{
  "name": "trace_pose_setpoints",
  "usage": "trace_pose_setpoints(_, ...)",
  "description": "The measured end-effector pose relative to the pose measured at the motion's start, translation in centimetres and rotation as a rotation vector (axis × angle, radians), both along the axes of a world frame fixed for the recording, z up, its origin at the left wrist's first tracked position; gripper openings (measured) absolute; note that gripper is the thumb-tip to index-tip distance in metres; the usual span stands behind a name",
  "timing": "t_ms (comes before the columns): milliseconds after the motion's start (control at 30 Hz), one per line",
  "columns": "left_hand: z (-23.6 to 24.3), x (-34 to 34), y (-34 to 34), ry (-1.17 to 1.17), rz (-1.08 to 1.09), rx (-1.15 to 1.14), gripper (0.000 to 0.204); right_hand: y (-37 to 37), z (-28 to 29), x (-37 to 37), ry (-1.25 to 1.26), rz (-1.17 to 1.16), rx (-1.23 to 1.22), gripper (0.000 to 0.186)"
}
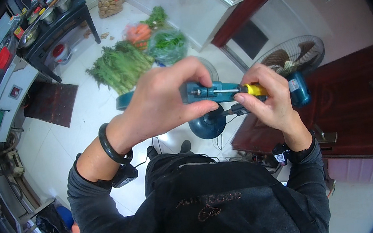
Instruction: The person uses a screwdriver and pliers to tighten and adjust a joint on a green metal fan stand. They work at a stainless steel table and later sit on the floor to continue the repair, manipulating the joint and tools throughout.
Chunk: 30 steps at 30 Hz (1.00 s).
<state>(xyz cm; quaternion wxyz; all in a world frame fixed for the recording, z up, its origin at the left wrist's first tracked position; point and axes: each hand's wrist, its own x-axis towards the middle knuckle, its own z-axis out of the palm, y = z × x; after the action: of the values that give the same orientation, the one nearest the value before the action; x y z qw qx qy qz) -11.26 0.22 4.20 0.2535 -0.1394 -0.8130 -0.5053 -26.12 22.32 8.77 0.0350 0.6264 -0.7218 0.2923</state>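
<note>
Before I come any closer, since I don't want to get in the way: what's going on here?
Someone is handling a teal part and a yellow-handled screwdriver. The left hand grips the part with thumb and finger, while the right hand holds the screwdriver by its handle, its metal shaft in line with the part. Whether the tip sits in a screw is too small to tell. Beyond the right hand is a fan, and greens lie on the floor.
</note>
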Motion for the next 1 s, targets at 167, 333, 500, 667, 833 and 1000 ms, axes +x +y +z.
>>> trace_pose_setpoints(167,0.2,-0.4,0.0,-0.026,-0.004,0.003,0.035,-0.3,-0.2,-0.9,0.126,0.051,-0.077,0.03)
trace_pose_setpoints(333,0.1,-0.8,0.1,-0.014,-0.007,-0.032,0.037,0.3,-1.1,-0.8,-0.137,-0.005,0.013,0.037)
trace_pose_setpoints(500,0.2,-1.0,-0.1,-0.024,-0.028,-0.015,0.039,1.0,-1.7,-0.9,-0.2,-0.074,0.02,0.039)
trace_pose_setpoints(667,0.5,-0.7,-0.4,-0.016,-0.003,0.005,0.04,1.4,-1.9,-1.1,-0.208,-0.067,-0.041,0.04)
trace_pose_setpoints(833,0.5,-0.8,-0.3,0.016,0.007,-0.053,0.038,1.8,-2.0,-1.3,-0.171,-0.078,-0.03,0.04)
trace_pose_setpoints(1000,0.4,-0.8,-0.1,0.002,0.023,-0.054,0.037,2.0,-1.9,-1.6,-0.081,-0.044,0.014,0.042)
